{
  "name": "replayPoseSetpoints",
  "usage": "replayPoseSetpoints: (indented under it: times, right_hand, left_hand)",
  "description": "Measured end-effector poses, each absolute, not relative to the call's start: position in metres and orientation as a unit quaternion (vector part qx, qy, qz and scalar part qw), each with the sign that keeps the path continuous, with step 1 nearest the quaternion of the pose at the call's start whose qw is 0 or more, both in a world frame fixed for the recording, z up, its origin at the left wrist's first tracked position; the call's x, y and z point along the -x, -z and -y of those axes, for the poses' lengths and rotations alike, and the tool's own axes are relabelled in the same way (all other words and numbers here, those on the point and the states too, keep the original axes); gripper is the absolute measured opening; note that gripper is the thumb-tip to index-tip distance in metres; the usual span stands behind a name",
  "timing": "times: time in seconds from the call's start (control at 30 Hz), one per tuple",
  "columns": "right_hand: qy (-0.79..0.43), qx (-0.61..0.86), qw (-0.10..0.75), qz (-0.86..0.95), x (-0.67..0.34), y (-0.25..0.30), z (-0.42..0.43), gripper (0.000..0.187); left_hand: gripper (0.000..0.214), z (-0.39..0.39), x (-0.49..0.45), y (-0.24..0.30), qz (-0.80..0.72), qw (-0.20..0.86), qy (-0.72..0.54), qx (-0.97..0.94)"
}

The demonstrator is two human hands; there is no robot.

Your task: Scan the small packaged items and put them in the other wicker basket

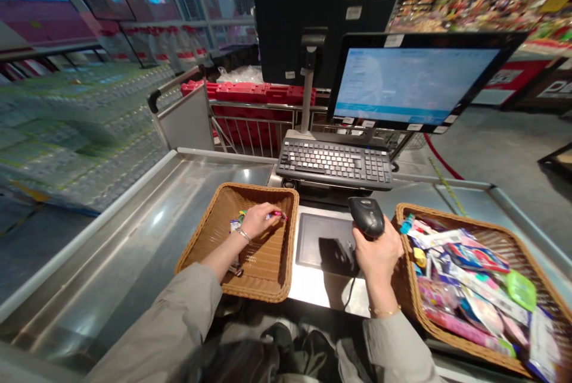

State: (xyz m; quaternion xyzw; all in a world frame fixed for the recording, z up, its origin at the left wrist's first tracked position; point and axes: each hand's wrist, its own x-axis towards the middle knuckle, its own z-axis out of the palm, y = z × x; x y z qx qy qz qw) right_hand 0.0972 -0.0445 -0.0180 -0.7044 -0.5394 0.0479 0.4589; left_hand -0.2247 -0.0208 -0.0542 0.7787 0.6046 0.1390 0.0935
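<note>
My left hand (258, 220) reaches into the left wicker basket (210, 234), its fingers closed on a small pink packaged item (276, 215) low over the basket floor. Another small packet (235, 225) lies beside my wrist. My right hand (379, 249) grips a black handheld barcode scanner (366, 215), held upright over the dark scan plate (322, 242) between the two baskets. The right wicker basket (404, 285) is piled with several colourful packaged goods (469, 290).
A keyboard (335, 162) and a lit checkout screen (413, 82) stand behind the scan plate. The steel counter (134, 252) stretches left. Red shopping baskets (250, 97) sit behind a metal rail at the back.
</note>
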Motion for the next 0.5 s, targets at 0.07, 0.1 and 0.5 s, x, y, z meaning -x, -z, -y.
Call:
replayPoseSetpoints:
  times: [0.07, 0.1, 0.5]
  right_hand:
    - [-0.051, 0.705, 0.46, 0.537, -0.097, 0.016, 0.045, 0.049]
    - [-0.053, 0.706, 0.46, 0.536, -0.097, 0.016, 0.046, 0.049]
    - [-0.041, 0.692, 0.473, 0.543, -0.097, 0.015, 0.048, 0.051]
  left_hand:
    - [0.024, 0.023, 0.238, 0.054, -0.624, 0.136, -0.157, -0.753]
    - [0.024, 0.025, 0.245, 0.055, -0.636, 0.145, -0.154, -0.742]
    - [0.042, 0.03, 0.264, 0.073, -0.746, 0.124, 0.045, -0.652]
